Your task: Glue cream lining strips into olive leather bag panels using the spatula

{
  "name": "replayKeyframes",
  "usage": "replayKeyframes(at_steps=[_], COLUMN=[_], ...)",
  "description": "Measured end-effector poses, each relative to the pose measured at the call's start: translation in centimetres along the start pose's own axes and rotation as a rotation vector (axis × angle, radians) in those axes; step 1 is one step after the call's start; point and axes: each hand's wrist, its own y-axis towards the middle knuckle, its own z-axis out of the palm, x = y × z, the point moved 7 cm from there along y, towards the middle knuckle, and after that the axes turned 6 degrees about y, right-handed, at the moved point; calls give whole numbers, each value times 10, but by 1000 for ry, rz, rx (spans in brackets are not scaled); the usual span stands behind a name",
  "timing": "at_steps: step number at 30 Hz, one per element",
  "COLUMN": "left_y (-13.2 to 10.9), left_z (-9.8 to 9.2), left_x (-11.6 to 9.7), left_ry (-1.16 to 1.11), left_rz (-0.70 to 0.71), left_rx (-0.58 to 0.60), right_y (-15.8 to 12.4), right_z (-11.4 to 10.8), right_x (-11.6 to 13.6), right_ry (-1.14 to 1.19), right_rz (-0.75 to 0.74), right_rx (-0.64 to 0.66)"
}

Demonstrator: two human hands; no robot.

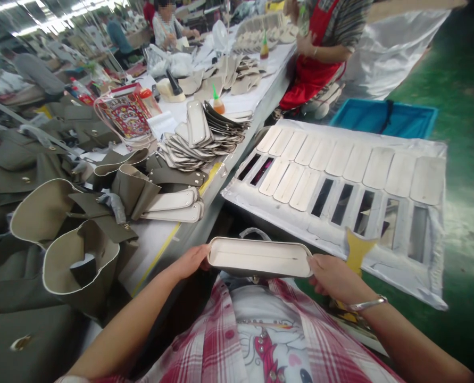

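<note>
Close to my waist, a handbag (259, 257) is stretched between my two hands. A long cream face with rounded ends and a thin dark rim points up at me; whether this is its opening or its base I cannot tell. A metal clasp shows on the near side, and a wrapped strap curves up behind. My left hand (194, 260) grips the left end, fingers closed. At the right end my right hand (332, 274) is closed on the bag, with its lower fingers partly hidden. Several olive bag bodies (79, 260) stand on the bench to the left.
A white slotted rack (276, 213) bearing several cream panels (352, 159) stands to the right. Stacked dark-and-cream pieces (200, 138) and a glue bottle (218, 101) lie on the white bench. A blue crate (404, 118) and a person in a red apron (312, 69) are beyond.
</note>
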Motion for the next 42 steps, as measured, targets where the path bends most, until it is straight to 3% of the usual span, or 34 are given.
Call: replayKeyframes(at_steps=[5,10,13,20,26,30,35,40,42], left_y=[-5,5,12,11,9,17,19,28,26], left_z=[9,6,2,-8,17,26,30,17,7], left_x=[8,14,12,-6,15,27,27,22,17], left_ry=[-423,-255,-188,-215,-517,-632,-626,-547,-533], left_rz=[-39,-113,-134,-119,-135,-125,-134,-113,-113], left_rx=[65,19,34,27,213,210,192,184,168], right_y=[4,3,-1,-3,1,1,5,5,8], right_z=[-3,-1,-4,-3,-4,-2,-1,-9,-6], right_x=[5,16,22,26,19,22,22,3,17], right_ry=[-235,-652,-762,-818,-808,-882,-874,-872,-867], right_rz=[-136,-422,-501,-511,-479,-497,-515,-489,-549], right_rx=[-29,-98,-157,-114,-79,-25,-9,-51,-88])
